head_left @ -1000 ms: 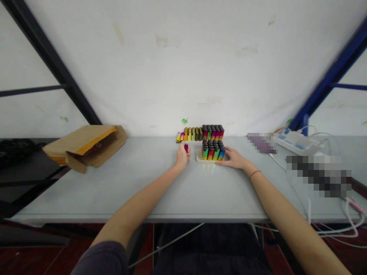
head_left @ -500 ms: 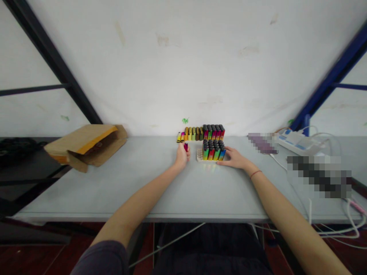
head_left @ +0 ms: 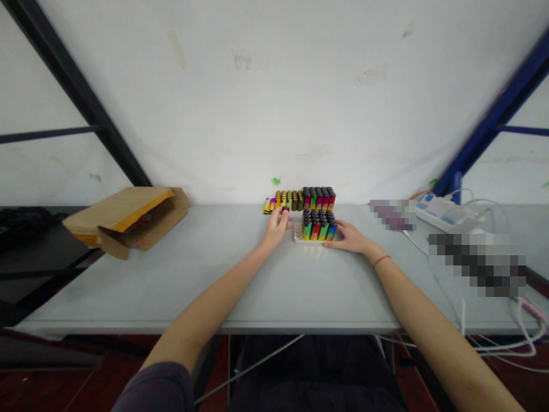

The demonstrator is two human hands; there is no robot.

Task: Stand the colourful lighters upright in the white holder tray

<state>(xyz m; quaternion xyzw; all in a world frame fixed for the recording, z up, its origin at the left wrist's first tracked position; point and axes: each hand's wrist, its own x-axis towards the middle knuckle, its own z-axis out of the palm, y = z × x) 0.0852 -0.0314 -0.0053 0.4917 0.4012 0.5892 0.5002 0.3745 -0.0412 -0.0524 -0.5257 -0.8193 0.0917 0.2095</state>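
My left hand [head_left: 275, 227] is closed around a lighter [head_left: 285, 210], whose dark top shows above the fingers; most of its body is hidden. Just right of it stands a white tray [head_left: 299, 234] with holes, its left end bare. Upright multicoloured lighters [head_left: 319, 227] with black tops fill the rest of the tray. My right hand [head_left: 348, 237] grips the tray's right end, thumb along the front and fingers at the side and back.
Behind the tray stand a block of black-topped lighters [head_left: 319, 198] and rows of yellow-topped lighters [head_left: 289, 200]. A few loose lighters [head_left: 269, 206] lie left of these. An opened cardboard package [head_left: 128, 217] is at left; a power strip [head_left: 441, 212] and cables are at right.
My left hand has moved slightly right toward the tray and turned, bringing the lighter's dark top up. My right hand stays at the tray.
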